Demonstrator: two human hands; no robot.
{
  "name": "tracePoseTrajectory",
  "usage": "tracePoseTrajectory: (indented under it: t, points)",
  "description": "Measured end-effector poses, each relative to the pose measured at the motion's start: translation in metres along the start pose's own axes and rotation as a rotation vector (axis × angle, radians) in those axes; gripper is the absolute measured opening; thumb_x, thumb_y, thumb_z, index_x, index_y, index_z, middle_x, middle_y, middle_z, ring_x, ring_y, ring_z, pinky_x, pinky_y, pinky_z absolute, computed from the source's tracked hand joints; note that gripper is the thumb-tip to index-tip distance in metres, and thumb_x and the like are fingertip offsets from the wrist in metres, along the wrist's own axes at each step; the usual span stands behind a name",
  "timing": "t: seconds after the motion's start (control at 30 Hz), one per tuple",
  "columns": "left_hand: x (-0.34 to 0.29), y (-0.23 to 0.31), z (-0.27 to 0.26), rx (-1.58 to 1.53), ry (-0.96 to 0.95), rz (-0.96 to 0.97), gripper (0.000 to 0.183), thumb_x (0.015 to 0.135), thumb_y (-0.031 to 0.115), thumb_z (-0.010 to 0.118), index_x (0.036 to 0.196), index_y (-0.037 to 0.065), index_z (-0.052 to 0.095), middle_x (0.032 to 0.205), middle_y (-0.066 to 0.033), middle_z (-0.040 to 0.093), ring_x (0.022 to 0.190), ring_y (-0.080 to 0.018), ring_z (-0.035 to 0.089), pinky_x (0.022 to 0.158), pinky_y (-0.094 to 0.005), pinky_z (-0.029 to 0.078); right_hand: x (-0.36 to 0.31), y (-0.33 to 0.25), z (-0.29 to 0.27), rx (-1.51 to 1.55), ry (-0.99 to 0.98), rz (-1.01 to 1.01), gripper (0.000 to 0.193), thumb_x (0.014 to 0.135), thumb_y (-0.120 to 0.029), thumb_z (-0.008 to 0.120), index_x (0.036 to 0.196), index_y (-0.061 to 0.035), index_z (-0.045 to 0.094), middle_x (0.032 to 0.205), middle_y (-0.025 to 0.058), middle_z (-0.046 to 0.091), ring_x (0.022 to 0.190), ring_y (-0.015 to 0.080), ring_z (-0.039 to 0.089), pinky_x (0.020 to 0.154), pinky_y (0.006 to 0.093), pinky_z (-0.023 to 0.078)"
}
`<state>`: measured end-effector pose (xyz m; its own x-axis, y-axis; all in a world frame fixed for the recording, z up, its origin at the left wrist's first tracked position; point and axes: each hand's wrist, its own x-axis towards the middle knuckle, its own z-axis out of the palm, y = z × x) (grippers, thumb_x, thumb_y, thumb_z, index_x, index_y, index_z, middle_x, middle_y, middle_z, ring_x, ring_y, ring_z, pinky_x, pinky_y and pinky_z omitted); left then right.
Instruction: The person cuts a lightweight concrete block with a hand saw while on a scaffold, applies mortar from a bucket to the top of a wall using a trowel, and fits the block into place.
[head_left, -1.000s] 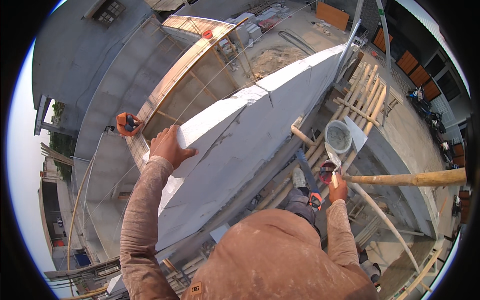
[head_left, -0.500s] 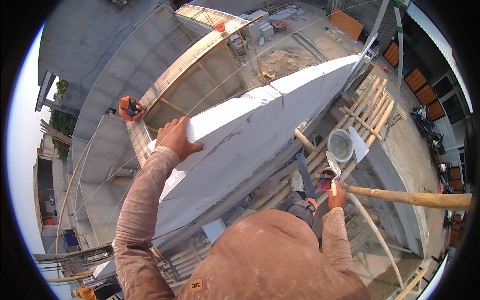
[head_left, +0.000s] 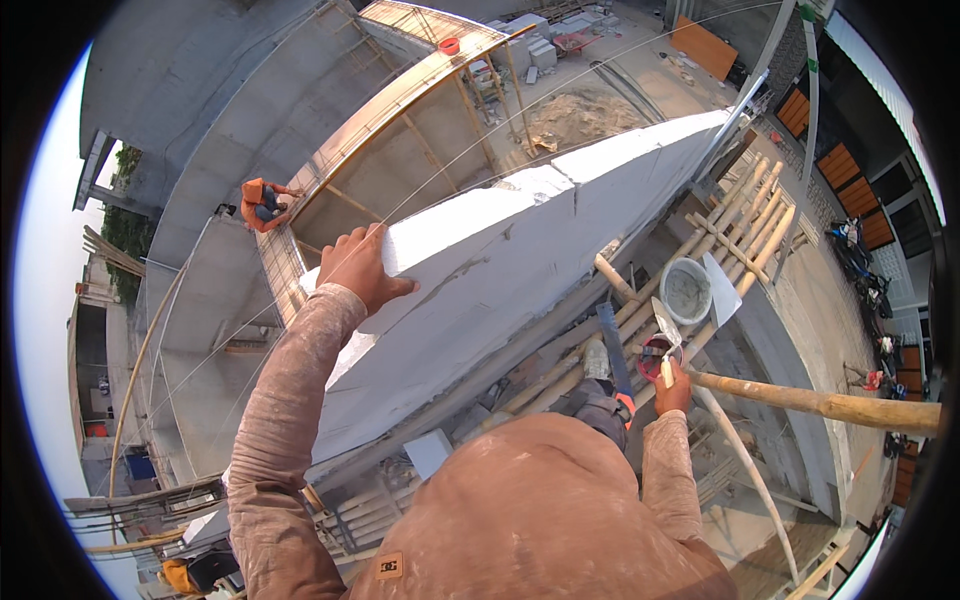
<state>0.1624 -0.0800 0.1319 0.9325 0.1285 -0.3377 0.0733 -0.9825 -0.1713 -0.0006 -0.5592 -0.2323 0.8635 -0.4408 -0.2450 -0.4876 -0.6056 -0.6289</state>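
Observation:
My left hand (head_left: 354, 268) is clamped over the end of a white block (head_left: 445, 232), its thumb on the near face and its fingers over the top. This block sits in the top course of a pale block wall (head_left: 500, 290). Down on the right, my right hand (head_left: 674, 388) grips a trowel (head_left: 667, 330) by its light handle, its blade pointing away from me. Beneath the trowel is a small red bucket (head_left: 650, 352), partly hidden by the tool and my fingers. A larger grey bucket (head_left: 685, 291) holding grey mix stands just beyond.
Bamboo poles (head_left: 745, 220) form the scaffold on my right, and a thick pole (head_left: 820, 402) crosses at the right. A handsaw (head_left: 613, 350) lies by my foot. A thin string (head_left: 480, 140) runs over the wall. Far left, another person in orange (head_left: 262, 204) crouches on formwork.
The view has shifted slightly. My left hand stays on the block and my right hand keeps the trowel at the red bucket. The person in orange has reached an arm out.

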Motion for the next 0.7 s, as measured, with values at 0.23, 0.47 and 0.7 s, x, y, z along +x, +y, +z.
tracePoseTrajectory:
  t: [0.23,0.47,0.7]
  points:
    - [-0.002,0.001,0.001,-0.030,0.029,0.007,0.088,0.071,0.049,0.087,0.138,0.002,0.053,0.126,-0.0170,0.063,0.121,-0.0332,0.059,0.103,-0.0434,0.045,-0.006,0.005,0.004,-0.008,-0.018,-0.052,0.055,0.082,-0.007,0.074,0.136,-0.0087,0.065,0.117,0.0230,0.067,0.112,0.0385,0.066,0.099,0.0441,0.050]
    - [-0.002,0.004,-0.004,-0.057,0.000,0.003,0.088,0.071,0.050,0.087,0.138,0.002,0.054,0.124,-0.0167,0.063,0.121,-0.0335,0.058,0.103,-0.0458,0.044,-0.005,0.006,0.000,-0.024,-0.028,-0.043,0.054,0.082,-0.007,0.075,0.135,-0.0079,0.066,0.116,0.0232,0.067,0.111,0.0386,0.066,0.098,0.0442,0.050]
    - [-0.013,0.005,0.004,0.051,0.166,0.080,0.091,0.073,0.049,0.087,0.143,0.004,0.051,0.133,-0.0167,0.058,0.130,-0.0309,0.052,0.113,-0.0455,0.035,-0.002,-0.002,0.001,0.015,-0.033,-0.097,0.055,0.082,-0.007,0.075,0.136,-0.0054,0.065,0.123,0.0248,0.066,0.115,0.0390,0.065,0.100,0.0443,0.050]
